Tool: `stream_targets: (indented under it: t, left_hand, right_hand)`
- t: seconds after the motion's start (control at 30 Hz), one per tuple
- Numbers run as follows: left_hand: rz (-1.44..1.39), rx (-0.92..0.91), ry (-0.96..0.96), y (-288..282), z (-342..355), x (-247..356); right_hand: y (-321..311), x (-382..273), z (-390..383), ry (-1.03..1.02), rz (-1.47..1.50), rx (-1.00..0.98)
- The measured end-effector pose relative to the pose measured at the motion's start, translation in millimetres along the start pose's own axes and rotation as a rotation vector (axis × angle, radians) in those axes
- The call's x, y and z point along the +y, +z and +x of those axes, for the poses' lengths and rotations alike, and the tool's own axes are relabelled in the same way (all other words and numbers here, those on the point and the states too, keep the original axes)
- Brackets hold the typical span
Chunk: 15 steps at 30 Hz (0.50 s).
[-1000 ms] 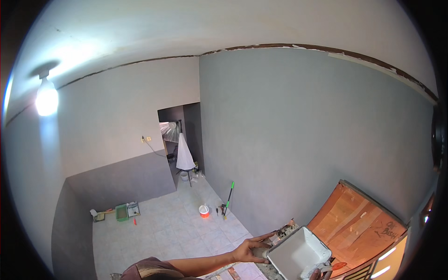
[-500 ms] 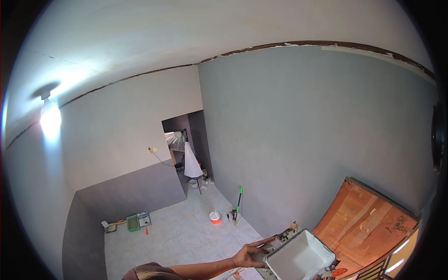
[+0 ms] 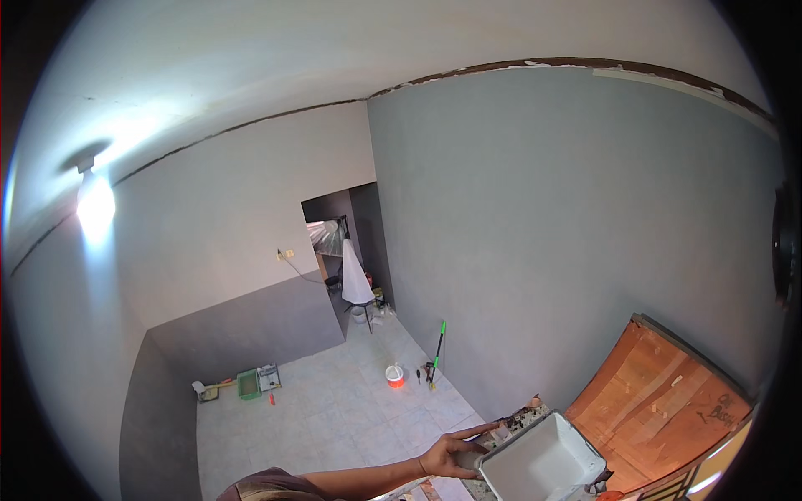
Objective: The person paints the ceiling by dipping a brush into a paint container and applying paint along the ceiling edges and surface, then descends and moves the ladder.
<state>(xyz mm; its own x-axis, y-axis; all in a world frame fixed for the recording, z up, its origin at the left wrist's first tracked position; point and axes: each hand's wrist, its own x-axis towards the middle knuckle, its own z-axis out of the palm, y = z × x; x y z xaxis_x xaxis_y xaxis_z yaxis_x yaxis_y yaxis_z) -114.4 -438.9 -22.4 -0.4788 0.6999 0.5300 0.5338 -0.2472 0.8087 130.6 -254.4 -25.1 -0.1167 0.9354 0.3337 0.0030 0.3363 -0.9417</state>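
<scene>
My left hand (image 3: 444, 457) reaches in from the lower edge to the near side of a white paint tray (image 3: 543, 463). Its index finger stretches along a speckled, cluttered surface (image 3: 522, 415), while the other fingers curve about a pale grey stub (image 3: 469, 460) at the tray's left edge, which looks like its handle. A smooth white-grey layer, apparently paint, covers the tray's inside. By its lower right corner are a dark lump (image 3: 600, 480) and a bit of something orange (image 3: 611, 495), cut off by the frame. My right hand does not show.
A brown wooden panel (image 3: 660, 401) leans by the grey wall (image 3: 576, 225). Far below on the tiled floor stand an orange-and-white bucket (image 3: 394, 377), a green-handled pole (image 3: 439, 351) and a green tray (image 3: 248, 385). A lit bulb (image 3: 96, 204) hangs at left.
The view has shifted, so the room's floor things appear slightly higher and further right. My left hand keeps its place by the tray. The greyish shape at the tray's lower right corner shows less now.
</scene>
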Motion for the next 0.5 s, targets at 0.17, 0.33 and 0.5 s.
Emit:
stream_targets:
  t: [0.17, 0.33, 0.5]
  left_hand:
    - [-0.076, -0.002, 0.016, -2.8, -2.8, 4.9]
    - [-0.126, -0.046, 0.108, -3.8, -7.0, -17.0]
    - [-0.265, -0.083, 0.025, -17.9, 3.0, -18.6]
  right_hand:
    - [-6.8, -18.3, 9.3, -0.127, -0.113, -0.076]
    - [-5.5, -32.4, 7.2, 0.075, -0.074, 0.052]
    - [-70.1, 61.1, 13.9, -0.968, -0.903, -0.230]
